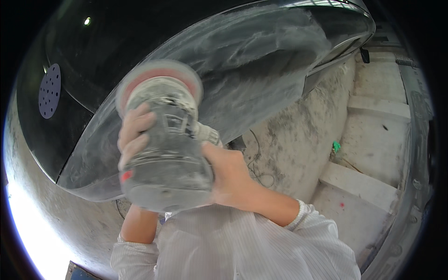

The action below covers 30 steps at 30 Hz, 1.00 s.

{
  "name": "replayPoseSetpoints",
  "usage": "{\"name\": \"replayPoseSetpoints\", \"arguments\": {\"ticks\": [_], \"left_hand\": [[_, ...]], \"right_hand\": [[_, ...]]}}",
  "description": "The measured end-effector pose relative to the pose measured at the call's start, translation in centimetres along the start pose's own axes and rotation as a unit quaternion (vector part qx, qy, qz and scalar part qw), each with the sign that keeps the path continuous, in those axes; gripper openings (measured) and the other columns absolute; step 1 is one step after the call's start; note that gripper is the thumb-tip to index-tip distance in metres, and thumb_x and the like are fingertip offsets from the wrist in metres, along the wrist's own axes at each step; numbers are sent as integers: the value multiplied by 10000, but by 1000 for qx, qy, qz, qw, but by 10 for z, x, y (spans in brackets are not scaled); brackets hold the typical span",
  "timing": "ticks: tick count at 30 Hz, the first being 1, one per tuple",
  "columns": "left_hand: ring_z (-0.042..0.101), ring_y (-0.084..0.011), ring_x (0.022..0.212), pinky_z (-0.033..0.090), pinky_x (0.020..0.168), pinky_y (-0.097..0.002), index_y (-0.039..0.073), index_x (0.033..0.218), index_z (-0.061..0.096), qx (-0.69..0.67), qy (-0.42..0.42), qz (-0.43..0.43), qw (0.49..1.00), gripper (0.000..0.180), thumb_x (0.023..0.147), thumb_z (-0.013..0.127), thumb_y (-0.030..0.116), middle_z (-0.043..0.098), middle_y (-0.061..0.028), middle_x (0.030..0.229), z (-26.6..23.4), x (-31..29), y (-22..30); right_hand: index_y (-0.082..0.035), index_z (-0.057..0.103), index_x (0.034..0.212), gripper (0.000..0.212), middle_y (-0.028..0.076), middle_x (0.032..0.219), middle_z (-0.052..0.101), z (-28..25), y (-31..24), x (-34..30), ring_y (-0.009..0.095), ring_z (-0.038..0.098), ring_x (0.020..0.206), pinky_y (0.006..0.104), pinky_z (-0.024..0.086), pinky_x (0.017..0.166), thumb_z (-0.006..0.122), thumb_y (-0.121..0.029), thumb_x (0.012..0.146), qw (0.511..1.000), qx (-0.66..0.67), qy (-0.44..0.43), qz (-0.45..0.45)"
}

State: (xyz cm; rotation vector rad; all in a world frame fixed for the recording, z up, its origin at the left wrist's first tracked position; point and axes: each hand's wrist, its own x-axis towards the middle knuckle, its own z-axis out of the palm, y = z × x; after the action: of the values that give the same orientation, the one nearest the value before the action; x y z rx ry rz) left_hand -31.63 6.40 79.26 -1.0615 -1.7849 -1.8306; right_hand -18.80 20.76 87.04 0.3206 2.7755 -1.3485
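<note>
Both my hands grip a round orbital sander (170, 158), dark grey and coated with pale dust. My left hand (134, 133) wraps its left side, with the fingers curled over the body. My right hand (228, 175) closes on its right side, near a pale side fitting. The sander's disc pad (196, 86) is smeared by motion, with a red ring inside, and lies over the dull grey, dusty area of a black car body panel (261, 79). Whether the pad touches the panel all round, I cannot tell. The pad's underside is hidden.
A purple sanding disc (50, 91) with holes lies on the glossy black bodywork at left. Beyond the panel's edge is a stained grey floor (289, 140) with a thin dark cord (256, 158). Pale steps or ledges (373, 107) and a green scrap (336, 146) are on the right.
</note>
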Motion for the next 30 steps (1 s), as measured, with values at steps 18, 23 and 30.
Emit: {"name": "replayPoseSetpoints", "arguments": {"ticks": [18, 23, 30], "left_hand": [[695, -475, 1306, 446, 1167, -647, 60, 1391, 579, -28, -73, 101, 992, 679, 867, 911, 335, 707, -262, 1407, 285, 33, 29], [638, -489, 1396, 369, 1261, -687, 35, 1559, 493, -55, -148, 43, 987, 1065, 719, 988, 466, 627, -271, 1518, 294, 36, 54], [663, -453, 1367, 393, 1254, -675, 18, 1619, 440, 9, -48, 19, 999, 1197, 703, 1048, 492, 621, -266, 1470, 198, 17, 75]], "right_hand": [[15, 672, 1310, 579, 154, 1126, 791, -161, 221, -45, 269, 793, 984, 389, 617, 868, 924, -167, 821, 981, 156, 114, -9], [-8, 649, 1236, 545, 159, 1062, 765, -175, 218, -46, 315, 775, 939, 424, 606, 824, 918, -157, 786, 982, 144, 116, -29], [-40, 618, 1133, 502, 167, 974, 728, -141, 150, -27, 379, 751, 877, 472, 591, 763, 910, -143, 737, 991, 47, 81, -100]]}}
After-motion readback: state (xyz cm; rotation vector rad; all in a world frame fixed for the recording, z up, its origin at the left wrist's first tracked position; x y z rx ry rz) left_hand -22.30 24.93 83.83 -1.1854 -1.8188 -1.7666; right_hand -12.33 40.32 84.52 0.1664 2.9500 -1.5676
